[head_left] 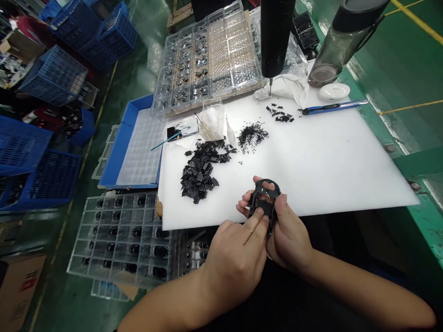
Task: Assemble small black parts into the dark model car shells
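Note:
A glossy black plastic shell (269, 189), rounded at the top with an opening through it, is held up near the front edge of the white board. My right hand (292, 237) wraps round it, thumb along its right side and fingers behind it. My left hand (238, 258) is closed, its fingertips pressing on a flat dark piece (266, 207) inside the shell's lower part. Whether that piece is separate from the shell, I cannot tell. Left of the hands lies a heap of small black plates (199, 177). Farther back are tiny black screws or pins (252, 136).
A black electric screwdriver (275, 41) hangs over the white board (328, 161). Compartment trays (224, 50) stand behind, and another tray of black parts (121, 240) sits left. A blue tray (116, 152), bottle (335, 50), blue knife (332, 107) and small dropper bottle (230, 134) surround the board.

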### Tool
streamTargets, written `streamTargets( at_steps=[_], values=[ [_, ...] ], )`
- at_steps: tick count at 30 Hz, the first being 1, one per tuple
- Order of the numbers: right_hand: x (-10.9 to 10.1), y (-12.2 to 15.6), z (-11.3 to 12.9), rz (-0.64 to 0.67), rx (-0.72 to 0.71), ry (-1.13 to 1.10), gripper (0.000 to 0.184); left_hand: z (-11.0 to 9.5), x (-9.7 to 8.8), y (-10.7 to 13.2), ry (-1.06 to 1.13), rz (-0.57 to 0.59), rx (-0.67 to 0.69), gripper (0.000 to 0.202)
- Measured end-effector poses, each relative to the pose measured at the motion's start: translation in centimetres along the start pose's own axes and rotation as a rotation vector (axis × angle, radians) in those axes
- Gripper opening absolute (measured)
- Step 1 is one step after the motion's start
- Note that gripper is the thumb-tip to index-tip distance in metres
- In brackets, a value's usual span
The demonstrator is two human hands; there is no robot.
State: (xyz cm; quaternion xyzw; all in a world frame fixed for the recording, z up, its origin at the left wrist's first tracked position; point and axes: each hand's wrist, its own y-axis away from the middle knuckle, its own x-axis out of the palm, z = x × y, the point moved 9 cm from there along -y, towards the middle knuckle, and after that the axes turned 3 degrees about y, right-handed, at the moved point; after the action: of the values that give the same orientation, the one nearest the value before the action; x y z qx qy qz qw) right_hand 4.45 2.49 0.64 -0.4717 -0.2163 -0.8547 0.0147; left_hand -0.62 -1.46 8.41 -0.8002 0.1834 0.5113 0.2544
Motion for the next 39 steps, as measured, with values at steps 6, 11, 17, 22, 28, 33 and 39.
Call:
streamTargets(
  at_steps=[6, 11, 17, 22, 28, 33, 39],
  values=[
    [0.3, 0.2, 0.3, -0.051, 0.096, 0.022, 0.042, 1.2, -1.5, 1.0, 0.036, -0.198, 0.036, 0.053],
    [1.0, 0.3, 1.3, -0.021, 0.072, 0.084, 0.033, 3.3, -2.4, 0.0, 0.111, -0.207, -0.029, 0.090],
    [1.5, 0.7, 0.3, 0.062, 0.168, 0.189, 0.030, 4.5, -2.0, -0.9, 0.276, -0.054, -0.028, 0.108],
    [1.9, 1.3, 0.3, 0.132, 0.264, 0.407, 0.040, 5.5, -1.1, -0.6, 0.548, 0.054, -0.095, 0.107],
    [2.0, 1.6, 1.3, 0.214, 0.216, 0.740, 0.051, 5.7, -1.0, 0.1, 0.565, -0.002, -0.030, 0.111],
    [2.1, 1.4, 1.2, 0.235, 0.203, 0.890, 0.042, 5.4, -1.0, -0.1, 0.698, -0.079, 0.042, 0.119],
    [2.3, 1.2, 1.5, 0.216, 0.168, 0.946, 0.034, 5.3, -1.0, -0.2, 0.742, -0.104, 0.056, 0.117]
  ],
)
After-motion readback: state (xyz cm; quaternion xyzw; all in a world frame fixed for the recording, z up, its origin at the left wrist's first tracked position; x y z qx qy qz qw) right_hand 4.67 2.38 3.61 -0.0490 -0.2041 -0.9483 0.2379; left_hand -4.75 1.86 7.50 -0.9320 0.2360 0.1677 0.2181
